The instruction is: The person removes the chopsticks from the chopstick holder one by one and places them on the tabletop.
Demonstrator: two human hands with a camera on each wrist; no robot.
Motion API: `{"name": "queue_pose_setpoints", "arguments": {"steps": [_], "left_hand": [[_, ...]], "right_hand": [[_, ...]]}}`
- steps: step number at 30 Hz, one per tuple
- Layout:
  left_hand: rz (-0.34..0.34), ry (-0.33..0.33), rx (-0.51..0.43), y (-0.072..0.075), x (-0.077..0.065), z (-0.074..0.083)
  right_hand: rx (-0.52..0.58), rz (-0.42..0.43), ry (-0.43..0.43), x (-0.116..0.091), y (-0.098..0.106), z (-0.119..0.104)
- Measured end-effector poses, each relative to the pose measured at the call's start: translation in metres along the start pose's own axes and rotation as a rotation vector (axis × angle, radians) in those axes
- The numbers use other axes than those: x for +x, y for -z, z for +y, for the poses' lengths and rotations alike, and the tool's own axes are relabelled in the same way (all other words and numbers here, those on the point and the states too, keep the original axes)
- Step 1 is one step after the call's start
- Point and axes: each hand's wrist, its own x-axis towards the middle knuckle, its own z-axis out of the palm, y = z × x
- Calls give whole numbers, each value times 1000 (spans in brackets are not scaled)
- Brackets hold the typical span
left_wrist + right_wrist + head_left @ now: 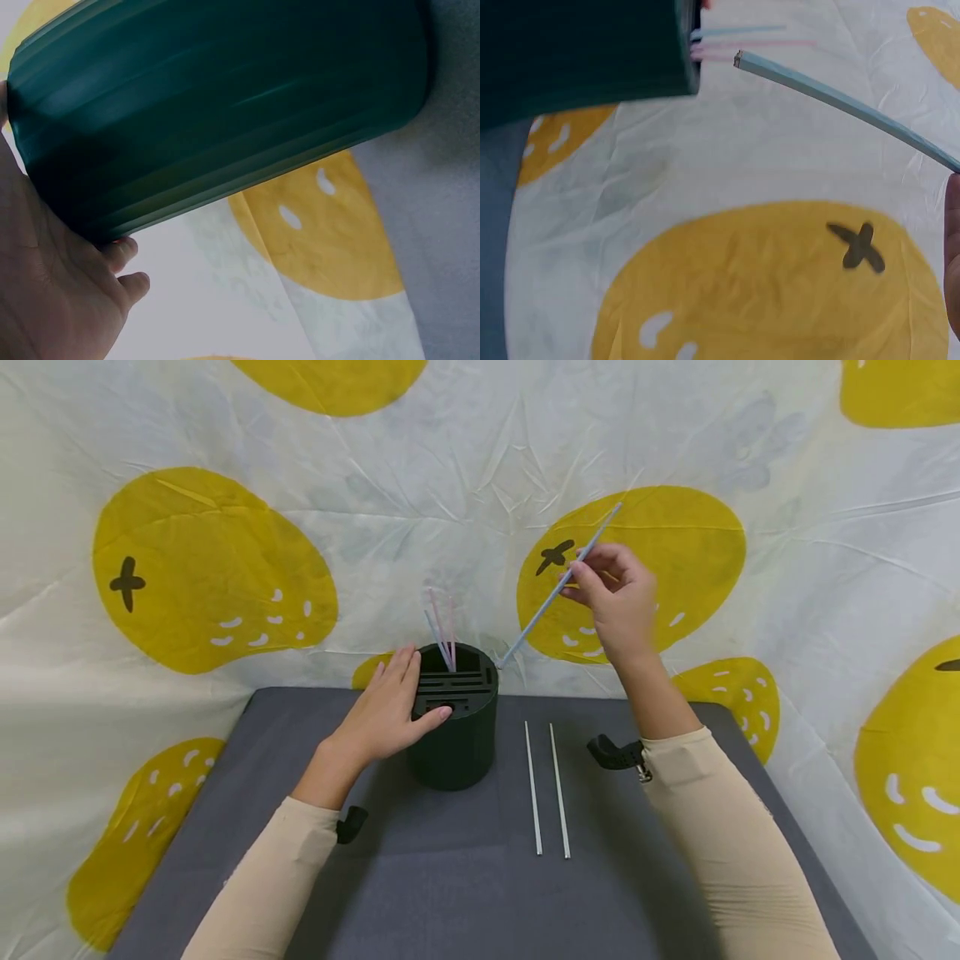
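Observation:
A dark green cylindrical container (452, 760) stands on the table; its top has an opening at the back and a slotted front part. My left hand (378, 714) rests on its left rim, the fingers nearly straight and the thumb over the top. In the left wrist view the palm lies by the green wall (225, 97). A few thin pink and light blue sticks (443, 639) poke up from the opening. Up to the right, my right hand (618, 597) pinches a slim light blue stick (847, 109), tilted, its lower end just beside the container's right rim.
Two white sticks (533, 789) lie side by side on the grey tablecloth (450, 893), to the right of the container. Behind the table hangs a pale cloth (420, 477) with large yellow fruit prints. A dark strap (615, 753) hangs from the right wrist.

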Motion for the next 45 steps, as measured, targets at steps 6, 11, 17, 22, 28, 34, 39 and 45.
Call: {"name": "queue_pose_setpoints", "arguments": {"steps": [6,11,17,22,28,34,39,45], "left_hand": [[-6,-4,-5,-1,0,2],[-5,-5,-6,-1,1,2],[0,-7,4,-2,2,0],[3,-4,-5,-2,3,1],[-4,0,-5,-2,3,2],[-14,1,10,1,3,1],[-20,11,12,3,1,-1],[-8,10,9,4,-1,-4]], "right_hand": [[-108,-3,-39,-14,34,10],[-241,-24,-109,-30,62,28],[-408,-55,-175,-47,88,53],[-547,-116,-243,-61,108,73],[-707,-183,-323,-86,127,101],[-841,-213,-413,-108,137,125],[-892,-252,-529,-121,142,139],[-872,-277,-617,-132,144,151]]}}
